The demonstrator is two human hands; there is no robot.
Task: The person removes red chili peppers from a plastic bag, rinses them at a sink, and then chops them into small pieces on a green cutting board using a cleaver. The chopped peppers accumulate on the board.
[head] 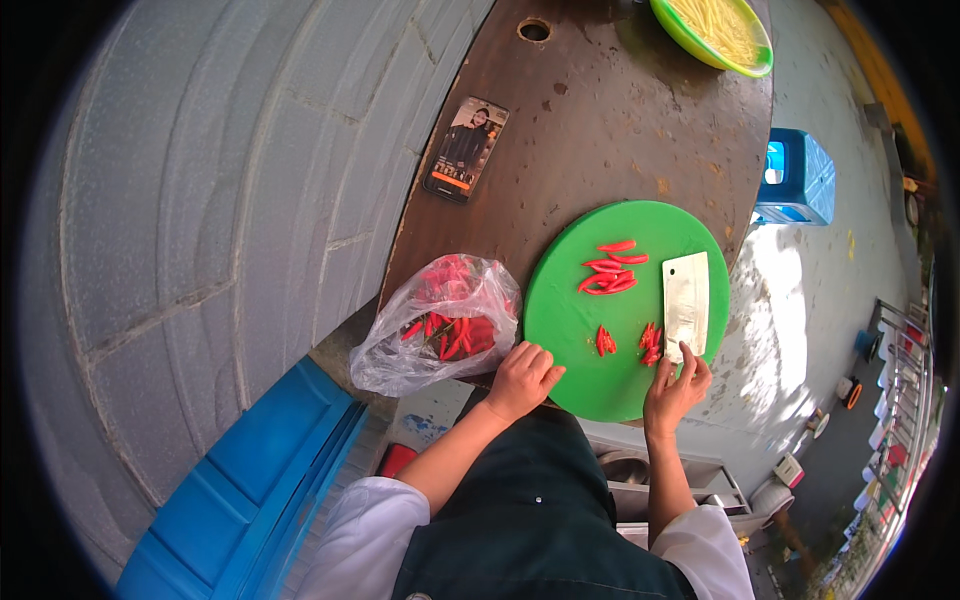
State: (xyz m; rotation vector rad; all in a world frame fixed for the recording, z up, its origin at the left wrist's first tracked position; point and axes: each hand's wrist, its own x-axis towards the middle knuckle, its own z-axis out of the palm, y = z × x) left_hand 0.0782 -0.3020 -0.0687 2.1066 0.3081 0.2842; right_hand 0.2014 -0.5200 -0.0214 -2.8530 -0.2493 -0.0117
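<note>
A round green cutting board (600, 390) lies at the near end of a brown table. On it, a metal cleaver (686, 300) rests flat along the right side. My right hand (677, 394) is at the cleaver's near end, index finger against the blade; the handle is hidden. Beside the blade is a small group of cut red chili pieces (650, 345). More cut pieces (606, 341) sit to their left. Several whole red chilies (611, 271) lie farther up the board. My left hand (525, 381) is curled at the board's near left edge, near a clear plastic bag (394, 356) of red chilies (457, 334).
A phone (466, 150) with a lit screen lies on the brown table (592, 135) by the grey wall (300, 150). At the far end stands a green basin (694, 46) of pale yellow strips. A blue plastic stool (806, 180) stands on the floor to the right.
</note>
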